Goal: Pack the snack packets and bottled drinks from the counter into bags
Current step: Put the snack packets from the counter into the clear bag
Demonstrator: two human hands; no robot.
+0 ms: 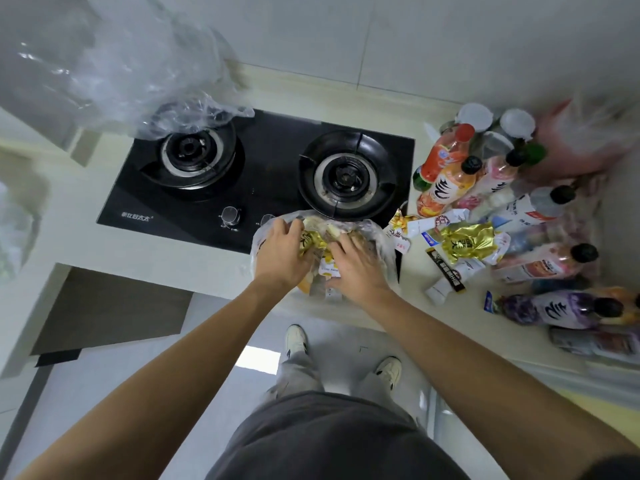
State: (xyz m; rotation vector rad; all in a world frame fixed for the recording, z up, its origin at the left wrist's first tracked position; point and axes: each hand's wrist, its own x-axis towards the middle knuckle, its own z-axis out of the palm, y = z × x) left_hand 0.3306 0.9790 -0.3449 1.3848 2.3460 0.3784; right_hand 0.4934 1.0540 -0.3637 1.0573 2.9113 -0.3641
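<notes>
- Snack packets (320, 251), gold-foil and yellow-printed, sit inside a clear plastic bag (384, 244) that rests on the front edge of the bench (180, 258), just in front of the right burner (346, 176) of a black gas hob (263, 174); this keeps the bag within easy reach of both arms.
- Left hand (280, 252) lies over the bag's left side, fingers spread and curled onto the film and the packets beneath; it appears to steady the mouth, though a firm pinch on the film cannot be confirmed.
- Right hand (360, 265) presses palm-down on the packets, fingers apart, not closed around any one item; the likely purpose is to settle the contents flat so that more will fit.
- Loose snack packets (464, 242), among them a crumpled gold one and a dark stick sachet (446, 271), lie on the bench just right of the bag, not yet packed.
- Bottled drinks (446, 181) lie and stand crowded along the right end of the bench, caps red, black and white; a purple-labelled bottle (554, 308) lies nearest the front edge. None is bagged.
- A second clear bag (145, 81), empty and blurred, hangs over the left burner, probably kept ready for the bottles.
- Judged progress: early to middle; the heavier bottles may strain the thin film.
</notes>
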